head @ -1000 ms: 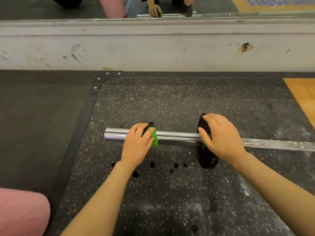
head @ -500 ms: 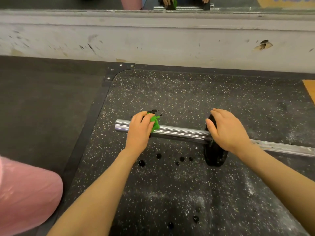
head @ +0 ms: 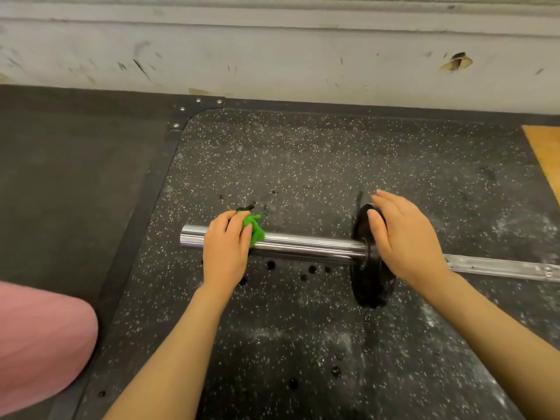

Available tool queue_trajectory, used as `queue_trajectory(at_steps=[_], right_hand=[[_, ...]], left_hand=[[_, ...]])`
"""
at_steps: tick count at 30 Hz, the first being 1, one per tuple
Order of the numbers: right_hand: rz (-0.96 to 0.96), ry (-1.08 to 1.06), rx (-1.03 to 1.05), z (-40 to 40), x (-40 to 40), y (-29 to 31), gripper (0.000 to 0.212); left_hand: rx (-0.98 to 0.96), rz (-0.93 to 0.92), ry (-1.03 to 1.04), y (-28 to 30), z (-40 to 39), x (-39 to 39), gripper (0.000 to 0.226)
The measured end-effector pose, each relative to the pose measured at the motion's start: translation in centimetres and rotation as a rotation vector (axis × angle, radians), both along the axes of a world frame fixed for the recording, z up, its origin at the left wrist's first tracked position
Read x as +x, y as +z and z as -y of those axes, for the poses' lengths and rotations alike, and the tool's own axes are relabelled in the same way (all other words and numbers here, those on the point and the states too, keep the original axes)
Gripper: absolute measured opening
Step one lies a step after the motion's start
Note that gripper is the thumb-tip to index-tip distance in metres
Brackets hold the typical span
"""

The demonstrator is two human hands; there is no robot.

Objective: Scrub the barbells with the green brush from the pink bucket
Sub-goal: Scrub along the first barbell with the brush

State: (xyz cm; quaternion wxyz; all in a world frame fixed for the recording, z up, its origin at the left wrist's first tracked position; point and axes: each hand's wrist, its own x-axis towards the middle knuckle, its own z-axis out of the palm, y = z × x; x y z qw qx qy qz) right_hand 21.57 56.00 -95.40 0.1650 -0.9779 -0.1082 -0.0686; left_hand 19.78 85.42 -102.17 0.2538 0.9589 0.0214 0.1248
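Left hand [head: 225,253] gripped a green brush [head: 254,230] on the barbell sleeve [head: 309,247]; right hand [head: 406,241] rested, fingers straight, on the black plate [head: 371,286]

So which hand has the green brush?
The left hand, curled round the green brush on the barbell sleeve; the right hand rests flat on the black plate.

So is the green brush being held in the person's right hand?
No, the left hand grips the green brush on the barbell sleeve, while the right hand rests on the black plate.
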Motion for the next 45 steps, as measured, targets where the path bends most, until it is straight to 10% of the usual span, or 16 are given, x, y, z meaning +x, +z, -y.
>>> queue_trajectory(at_steps=[17, 45], right_hand=[[0.069, 0.003, 0.001, -0.3, -3.5, -2.0, 0.051], [0.124, 0.005, 0.048, -0.4, -5.5, -2.8, 0.051]], left_hand=[[0.185, -0.018, -0.343, -1.2, 12.4, -1.9, 0.037], [0.330, 0.065, -0.370, -1.1, 8.2, -2.2, 0.038]])
